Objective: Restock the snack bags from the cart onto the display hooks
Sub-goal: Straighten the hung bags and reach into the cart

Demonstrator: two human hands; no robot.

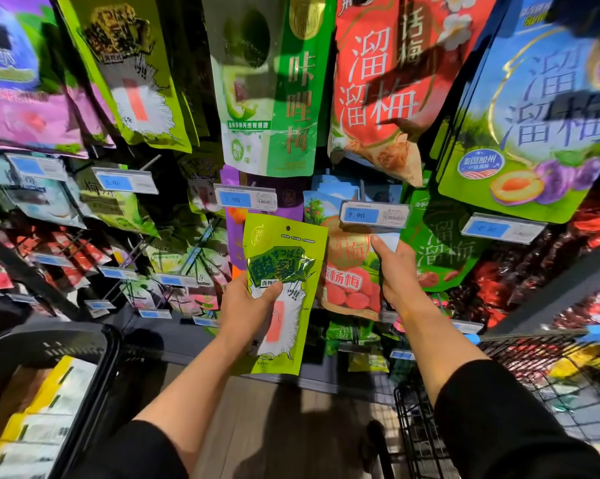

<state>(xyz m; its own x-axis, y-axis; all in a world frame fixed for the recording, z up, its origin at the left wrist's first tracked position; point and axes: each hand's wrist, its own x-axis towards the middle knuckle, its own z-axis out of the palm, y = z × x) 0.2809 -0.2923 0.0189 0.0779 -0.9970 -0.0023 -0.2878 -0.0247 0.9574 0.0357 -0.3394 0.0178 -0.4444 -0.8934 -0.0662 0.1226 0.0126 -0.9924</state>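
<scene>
My left hand (pixel 248 307) grips a lime-green snack bag (pixel 286 257) by its left side, thumb across the front, holding it upright before the display. The bag has a punch hole near its top edge. My right hand (pixel 393 271) reaches up to the price tag (pixel 373 215) marked 9.90 at the end of a display hook, fingers touching its lower edge. Behind that tag hang red-and-blue berry bags (pixel 347 281). A wire cart (pixel 499 392) stands at the lower right with packets inside.
Rows of hooks with hanging snack bags fill the wall: a green bag (pixel 274 84), a red bag (pixel 385 81), a blue bag (pixel 540 115). Another price tag (pixel 246 198) reads 7.90. A black basket (pixel 49 375) with yellow boxes sits lower left.
</scene>
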